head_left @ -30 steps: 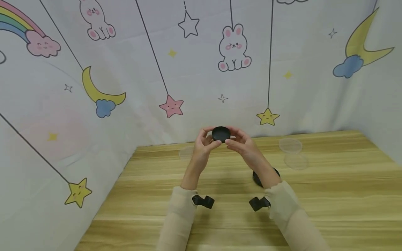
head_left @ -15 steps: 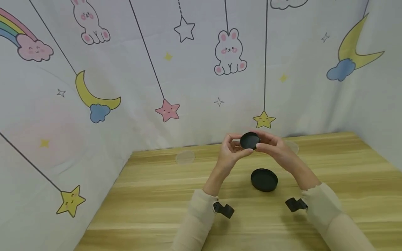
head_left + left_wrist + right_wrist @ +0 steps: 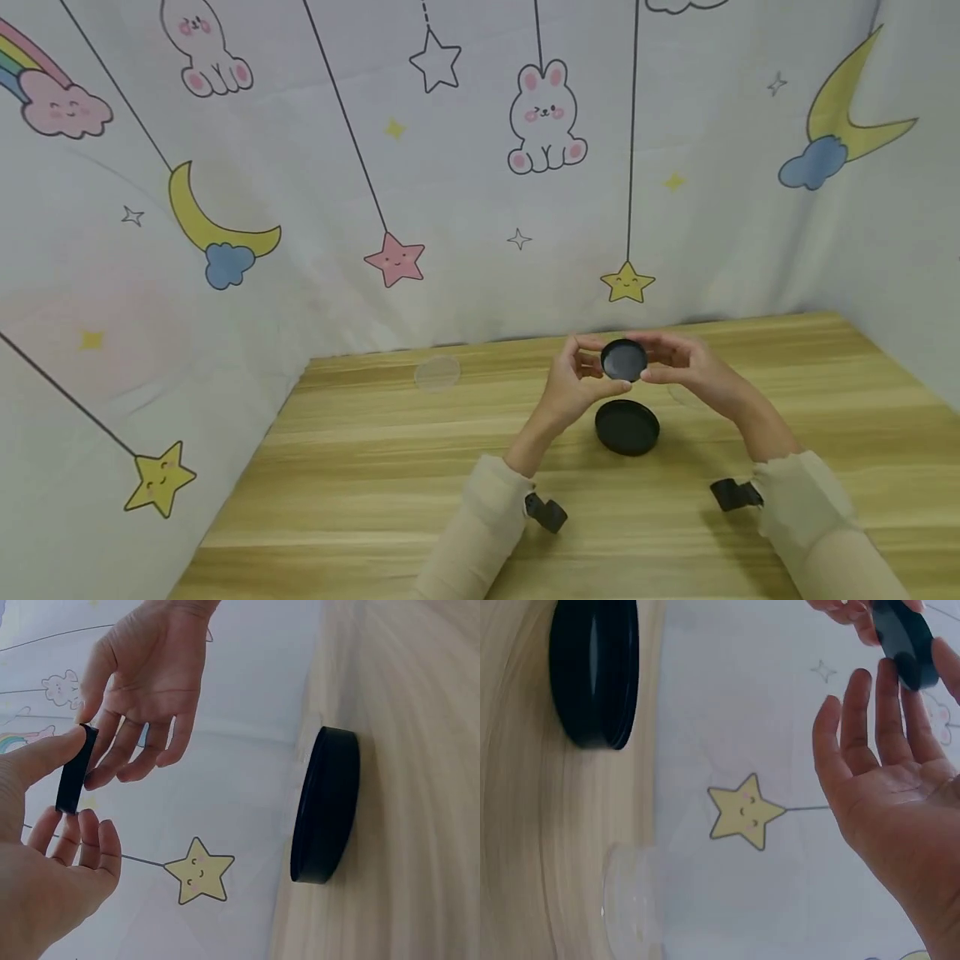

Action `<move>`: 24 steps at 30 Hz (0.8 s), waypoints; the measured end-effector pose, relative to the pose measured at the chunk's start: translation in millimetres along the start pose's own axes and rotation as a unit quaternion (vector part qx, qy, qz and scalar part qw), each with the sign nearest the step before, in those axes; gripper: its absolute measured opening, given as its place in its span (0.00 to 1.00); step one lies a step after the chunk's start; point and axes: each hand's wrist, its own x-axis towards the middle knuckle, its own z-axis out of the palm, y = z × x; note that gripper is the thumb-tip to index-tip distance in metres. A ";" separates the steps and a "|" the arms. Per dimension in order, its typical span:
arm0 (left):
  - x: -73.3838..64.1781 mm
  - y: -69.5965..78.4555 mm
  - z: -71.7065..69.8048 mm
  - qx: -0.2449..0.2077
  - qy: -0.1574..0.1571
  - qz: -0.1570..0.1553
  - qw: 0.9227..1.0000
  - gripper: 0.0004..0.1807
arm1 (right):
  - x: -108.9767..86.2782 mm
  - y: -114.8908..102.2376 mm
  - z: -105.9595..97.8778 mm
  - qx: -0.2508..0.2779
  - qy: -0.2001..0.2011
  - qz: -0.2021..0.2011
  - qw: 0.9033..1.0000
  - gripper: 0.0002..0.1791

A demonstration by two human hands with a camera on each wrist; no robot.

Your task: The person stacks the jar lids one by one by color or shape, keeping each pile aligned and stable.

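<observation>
Small black cap: the small black cap (image 3: 624, 361) is in the air btw both hands, hollow side toward my head cam; it is the thing being handled.
L hand: on my feed the L hand (image 3: 572, 379) pinches one side of the rim, thumb in front, fingertips behind; the grip is narrow, w/ the cap in it.
R hand: the R hand (image 3: 701, 371) holds the opposite side, also by thumb and fingertips; in the R wrist view its ring and little fingers are straighter and stay off the cap.
Black dish: the black dish (image 3: 627, 427), wider than the cap, rests on the table (image 3: 337, 467) below the grip, not touching it.
Clear discs: one clear disc (image 3: 437, 374) lies left of the grip, well apart; another clear disc (image 3: 686, 397) is right of it, partly behind the R hand (hard to see, almost same colour as the wood).
Handling well: I judge that light, equal pressure from both thumbs is best, b/c the rim looks thin and smooth. I'd let one hand bear the weight before the other shifts, and have fingers out of the hollow, so the inner face can be seen.
Writing: no brand, label or letter I can read; the backdrop (image 3: 465, 183) has only drawings (rabbits, stars, moons etc.).
</observation>
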 end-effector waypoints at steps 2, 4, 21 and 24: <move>-1.0 -5.3 0.8 0.016 0.000 -0.006 1.000 0.28 | -0.9 4.3 -0.9 -0.016 -0.002 0.011 1.000 0.28; -2.1 -10.2 1.1 0.028 -0.001 -0.014 1.000 0.28 | -0.8 9.0 -1.4 -0.021 -0.009 0.028 0.999 0.28; -10.4 -45.1 7.4 0.075 -0.030 -0.077 0.994 0.27 | -3.1 42.1 -7.6 -0.074 -0.080 0.103 0.989 0.27; -10.3 -50.3 6.5 0.089 -0.039 -0.091 0.991 0.29 | -3.1 46.9 -6.2 -0.092 -0.081 0.103 0.987 0.27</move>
